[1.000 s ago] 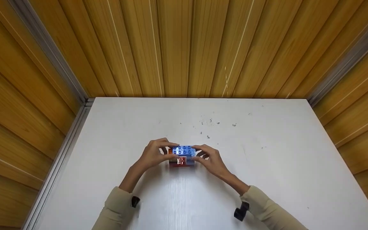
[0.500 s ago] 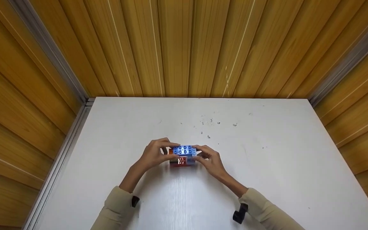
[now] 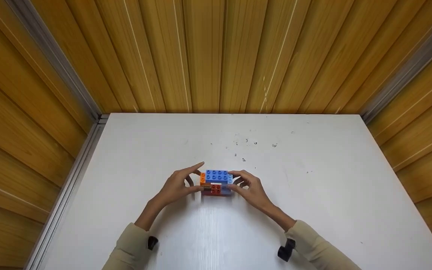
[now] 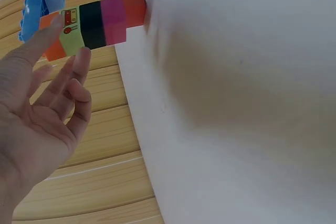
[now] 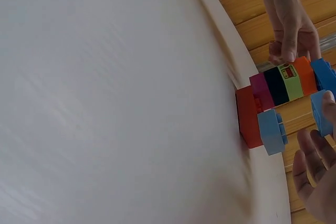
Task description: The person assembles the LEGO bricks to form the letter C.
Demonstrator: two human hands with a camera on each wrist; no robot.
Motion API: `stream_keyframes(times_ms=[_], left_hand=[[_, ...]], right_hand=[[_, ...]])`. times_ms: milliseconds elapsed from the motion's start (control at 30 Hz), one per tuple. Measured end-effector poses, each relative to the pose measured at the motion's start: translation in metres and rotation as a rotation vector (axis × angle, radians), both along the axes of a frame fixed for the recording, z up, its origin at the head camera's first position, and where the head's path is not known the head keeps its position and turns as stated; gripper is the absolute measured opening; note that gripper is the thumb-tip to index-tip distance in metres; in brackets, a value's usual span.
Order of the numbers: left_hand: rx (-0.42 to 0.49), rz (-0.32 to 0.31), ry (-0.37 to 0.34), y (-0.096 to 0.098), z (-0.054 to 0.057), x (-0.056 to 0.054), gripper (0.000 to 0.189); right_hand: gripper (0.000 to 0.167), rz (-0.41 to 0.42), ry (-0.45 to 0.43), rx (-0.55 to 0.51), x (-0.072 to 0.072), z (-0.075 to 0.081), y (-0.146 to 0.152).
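A stack of toy building bricks stands on the white table. Over a red base brick (image 5: 248, 119), one side rises through magenta (image 5: 261, 90), black (image 5: 276, 86), printed lime (image 4: 72, 35) and orange (image 4: 54, 51) bricks. A light blue brick (image 5: 271, 132) sits on the base's other end. Across the top lies a blue brick (image 3: 216, 174), with another light blue brick (image 5: 320, 113) under its right end. My right hand (image 3: 252, 189) pinches that upper light blue brick between thumb and fingers. My left hand (image 3: 176, 184) is spread at the stack's left side, thumb near the lime brick, index finger extended.
The white table (image 3: 313, 202) extends around the stack, with dark scuff marks (image 3: 246, 141) behind it. Wood-patterned panels (image 3: 204, 56) rise at the back and sides. A metal rail (image 3: 73, 183) runs along the left edge.
My left hand has loosened and drawn left, its index finger lifting off the blue brick, so the orange brick shows. My right hand keeps its pinch, and the stack stays nearly in place.
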State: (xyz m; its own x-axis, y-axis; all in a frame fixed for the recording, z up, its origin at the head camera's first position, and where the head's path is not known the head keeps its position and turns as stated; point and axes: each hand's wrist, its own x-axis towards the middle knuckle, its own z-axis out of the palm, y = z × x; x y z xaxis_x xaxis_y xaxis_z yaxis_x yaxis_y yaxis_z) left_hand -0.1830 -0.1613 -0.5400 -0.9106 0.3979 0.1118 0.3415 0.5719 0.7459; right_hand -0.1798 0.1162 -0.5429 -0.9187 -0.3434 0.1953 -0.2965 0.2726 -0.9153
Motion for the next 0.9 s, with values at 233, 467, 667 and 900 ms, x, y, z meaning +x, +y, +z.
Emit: stream_keyframes(times_ms=[233, 467, 667, 900], left_hand=[[0.171, -0.027, -0.067, -0.001, -0.014, 0.014, 0.056], [0.219, -0.013, -0.154, 0.007, -0.020, 0.018, 0.064], [0.236, -0.031, -0.148, 0.014, -0.030, 0.021, 0.090], [0.236, -0.028, -0.144, 0.016, -0.037, 0.025, 0.085]], right_hand=[[0.039, 0.002, -0.008, -0.023, -0.011, -0.024, 0.007], [0.037, 0.028, -0.083, -0.056, -0.014, -0.030, 0.010], [0.039, 0.030, -0.198, -0.028, -0.016, -0.036, 0.013], [0.058, 0.079, -0.185, -0.018, -0.014, -0.040, 0.021]])
